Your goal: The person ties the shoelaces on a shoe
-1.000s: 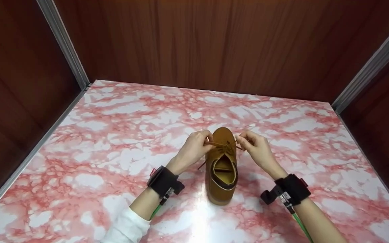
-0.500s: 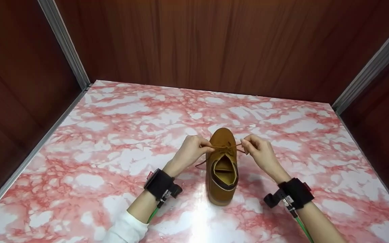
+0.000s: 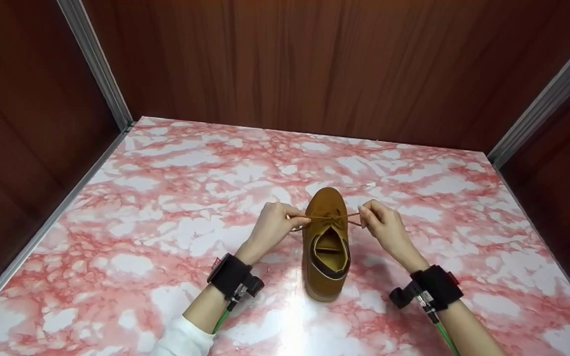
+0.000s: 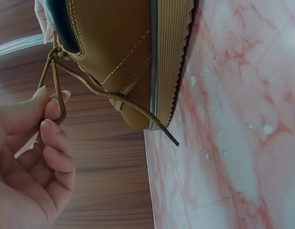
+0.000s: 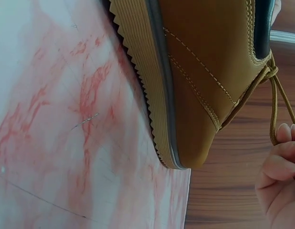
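Note:
A tan lace-up shoe (image 3: 327,198) stands on the table, toe pointing away from me, its dark-collared opening toward me. Its brown shoelace (image 4: 54,55) is crossed in a knot over the tongue. To the left of the shoe, my left hand (image 3: 274,225) pinches a loop of the lace between thumb and fingers. A loose lace end (image 4: 152,117) hangs down the shoe's left side in the left wrist view. On the other side my right hand (image 3: 383,225) pinches another lace loop (image 5: 275,109). Both loops are drawn out sideways from the knot.
The shoe rests on a red and white marbled tabletop (image 3: 206,178). Dark wood panels (image 3: 285,64) wall in the back and both sides, with grey metal posts (image 3: 99,64) at the corners. Each wrist wears a black strap (image 3: 230,276) with a camera and green cable.
My hands have moved apart and slightly toward me, drawing the lace loops out longer and straighter on both sides. The shoe has stayed almost in place.

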`<act>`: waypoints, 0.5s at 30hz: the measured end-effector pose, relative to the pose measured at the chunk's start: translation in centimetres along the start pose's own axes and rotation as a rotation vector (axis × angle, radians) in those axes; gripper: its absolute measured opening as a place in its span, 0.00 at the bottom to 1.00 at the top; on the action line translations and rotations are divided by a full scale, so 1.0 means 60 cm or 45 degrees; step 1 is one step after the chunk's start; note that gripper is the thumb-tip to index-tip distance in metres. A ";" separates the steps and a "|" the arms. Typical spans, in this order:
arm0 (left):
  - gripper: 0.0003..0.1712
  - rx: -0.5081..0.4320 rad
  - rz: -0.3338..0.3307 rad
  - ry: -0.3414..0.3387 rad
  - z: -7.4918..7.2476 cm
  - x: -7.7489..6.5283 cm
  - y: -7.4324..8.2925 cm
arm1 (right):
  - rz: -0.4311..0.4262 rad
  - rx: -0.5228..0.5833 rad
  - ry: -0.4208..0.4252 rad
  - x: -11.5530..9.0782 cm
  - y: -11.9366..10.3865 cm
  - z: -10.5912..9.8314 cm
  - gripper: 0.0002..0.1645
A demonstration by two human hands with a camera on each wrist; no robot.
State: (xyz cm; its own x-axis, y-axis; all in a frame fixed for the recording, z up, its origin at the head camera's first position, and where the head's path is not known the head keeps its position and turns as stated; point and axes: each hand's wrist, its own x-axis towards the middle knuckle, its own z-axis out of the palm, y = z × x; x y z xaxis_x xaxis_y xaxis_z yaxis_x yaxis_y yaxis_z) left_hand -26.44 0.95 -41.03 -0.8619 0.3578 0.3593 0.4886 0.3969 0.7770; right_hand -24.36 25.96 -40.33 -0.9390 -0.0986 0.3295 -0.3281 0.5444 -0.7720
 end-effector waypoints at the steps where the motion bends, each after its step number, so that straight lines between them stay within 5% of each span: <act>1: 0.07 0.010 -0.014 0.004 0.000 -0.001 0.000 | 0.007 0.008 -0.009 -0.002 -0.006 -0.001 0.14; 8: 0.08 0.040 -0.084 0.003 0.000 -0.007 -0.001 | 0.018 -0.002 -0.029 -0.016 -0.050 -0.010 0.13; 15: 0.08 0.058 -0.095 0.019 -0.001 -0.011 -0.002 | 0.001 -0.059 0.015 -0.011 -0.001 -0.010 0.15</act>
State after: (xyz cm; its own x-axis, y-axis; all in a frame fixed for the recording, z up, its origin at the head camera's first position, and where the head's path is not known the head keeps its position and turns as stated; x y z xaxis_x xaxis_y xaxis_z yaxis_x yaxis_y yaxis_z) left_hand -25.94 0.59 -41.35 -0.8978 0.3131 0.3096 0.4286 0.4604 0.7774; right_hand -23.64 26.49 -40.21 -0.9378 -0.0886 0.3358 -0.3223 0.5825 -0.7463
